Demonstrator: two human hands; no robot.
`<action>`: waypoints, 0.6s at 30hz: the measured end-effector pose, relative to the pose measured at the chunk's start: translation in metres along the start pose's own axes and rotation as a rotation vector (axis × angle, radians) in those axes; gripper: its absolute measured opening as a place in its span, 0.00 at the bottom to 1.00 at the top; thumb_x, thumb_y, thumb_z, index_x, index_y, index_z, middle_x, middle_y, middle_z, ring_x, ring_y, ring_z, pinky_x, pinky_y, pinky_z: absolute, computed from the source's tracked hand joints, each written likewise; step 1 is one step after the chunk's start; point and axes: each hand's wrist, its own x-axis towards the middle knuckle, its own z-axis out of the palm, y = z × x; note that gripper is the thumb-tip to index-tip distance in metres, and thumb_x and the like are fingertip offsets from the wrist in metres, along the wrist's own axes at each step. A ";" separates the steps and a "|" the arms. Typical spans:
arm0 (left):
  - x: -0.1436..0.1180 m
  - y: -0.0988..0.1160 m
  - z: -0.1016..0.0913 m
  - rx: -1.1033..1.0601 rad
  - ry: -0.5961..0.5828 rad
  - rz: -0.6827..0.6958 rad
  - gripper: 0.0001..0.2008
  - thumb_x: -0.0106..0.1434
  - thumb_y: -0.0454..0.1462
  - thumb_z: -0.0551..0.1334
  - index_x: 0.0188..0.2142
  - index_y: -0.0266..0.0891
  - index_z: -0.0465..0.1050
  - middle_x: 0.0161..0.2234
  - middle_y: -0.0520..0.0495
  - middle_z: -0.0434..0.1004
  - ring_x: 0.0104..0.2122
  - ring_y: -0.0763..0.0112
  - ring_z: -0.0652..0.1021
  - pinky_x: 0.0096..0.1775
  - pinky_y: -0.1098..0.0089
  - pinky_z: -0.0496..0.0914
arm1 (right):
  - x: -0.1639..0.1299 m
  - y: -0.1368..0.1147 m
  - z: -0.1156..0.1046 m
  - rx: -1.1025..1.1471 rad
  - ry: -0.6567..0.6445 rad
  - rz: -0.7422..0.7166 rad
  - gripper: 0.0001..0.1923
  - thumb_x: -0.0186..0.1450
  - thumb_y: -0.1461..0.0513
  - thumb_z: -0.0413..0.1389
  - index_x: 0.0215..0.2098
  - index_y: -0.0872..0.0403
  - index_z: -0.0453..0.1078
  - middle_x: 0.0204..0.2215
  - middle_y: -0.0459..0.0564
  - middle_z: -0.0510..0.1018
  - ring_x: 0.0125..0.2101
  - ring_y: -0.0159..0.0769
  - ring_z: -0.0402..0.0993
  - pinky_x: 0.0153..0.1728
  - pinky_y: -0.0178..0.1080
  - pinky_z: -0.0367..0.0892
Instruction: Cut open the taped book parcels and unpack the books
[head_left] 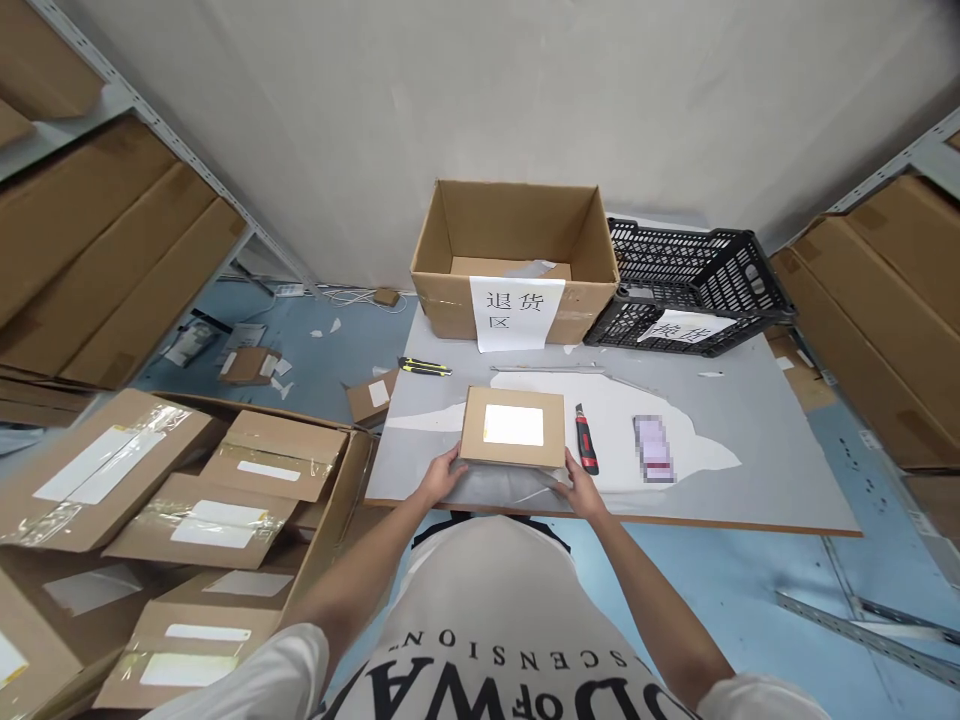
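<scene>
Small parcel (pixel 513 428) sits flat on your surface (pixel 750 450). Your left hand (pixel 442 474) and right hand (pixel 581 487) grip its near corners, fingers wrapped around it, red cutter (pixel 586 441) just beside.

Paper sign (pixel 517 312) on open carton (pixel 514 262) reads "退货区"; crate label (pixel 686 327) prob. illegible; shirt (pixel 501 640) partly "SENSION".

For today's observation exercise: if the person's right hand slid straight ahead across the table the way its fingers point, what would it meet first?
Probably the red utility knife, lying just beyond the right hand beside the small box; depth is uncertain.
</scene>
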 end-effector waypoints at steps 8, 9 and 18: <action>0.007 -0.012 0.002 0.426 -0.064 0.107 0.19 0.56 0.43 0.58 0.44 0.37 0.75 0.46 0.45 0.77 0.51 0.54 0.72 0.55 0.55 0.61 | 0.006 -0.025 0.009 -0.068 0.020 0.016 0.19 0.61 0.59 0.47 0.49 0.52 0.68 0.39 0.52 0.79 0.40 0.43 0.74 0.43 0.43 0.66; 0.007 -0.012 0.001 0.441 -0.063 0.110 0.19 0.56 0.43 0.58 0.44 0.38 0.75 0.46 0.45 0.77 0.50 0.54 0.73 0.54 0.55 0.62 | 0.006 -0.027 0.008 -0.079 0.022 0.012 0.18 0.61 0.59 0.47 0.48 0.52 0.68 0.38 0.52 0.79 0.39 0.43 0.75 0.42 0.42 0.66; 0.001 0.012 0.004 0.525 -0.070 0.142 0.19 0.59 0.44 0.56 0.45 0.37 0.74 0.44 0.44 0.78 0.46 0.57 0.75 0.51 0.59 0.66 | 0.003 -0.046 -0.005 -0.137 0.056 -0.003 0.17 0.63 0.54 0.46 0.39 0.54 0.71 0.29 0.51 0.79 0.29 0.41 0.73 0.33 0.39 0.66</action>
